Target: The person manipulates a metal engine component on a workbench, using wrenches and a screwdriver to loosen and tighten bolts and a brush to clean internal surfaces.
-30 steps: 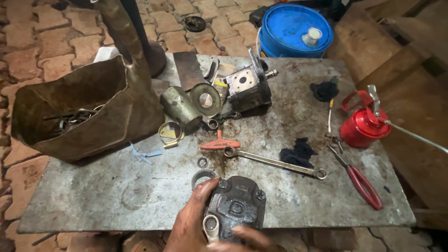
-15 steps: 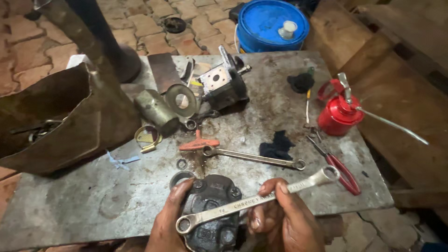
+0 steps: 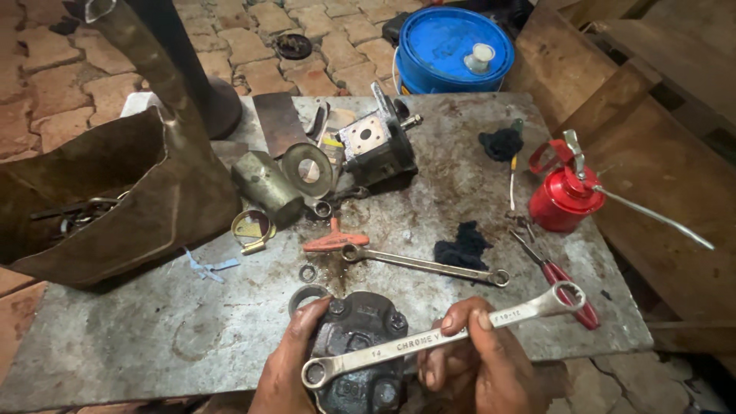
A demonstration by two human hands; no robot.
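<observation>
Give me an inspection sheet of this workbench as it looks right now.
Surface: metal table, stained and oily.
Job's things: dark bolted housing at near edge; combination wrench held across it.
Clutter: second wrench, red oil can, red-handled pliers, black rags, grey pump body, leather bag.
Hands: left hand steadies the housing; right hand grips the wrench.
Cables: nothing seen.
Surroundings: brick floor, blue drum.

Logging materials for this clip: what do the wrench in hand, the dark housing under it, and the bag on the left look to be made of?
Wrench: bright polished steel, probably chrome-plated, judging by its mirror-like sheen. Housing under the left hand: likely cast iron or cast metal, dull, dark and grainy, with bolt heads. Bag: seemingly worn brown leather or heavy canvas, matte and creased. The right hand holds the wrench.
</observation>
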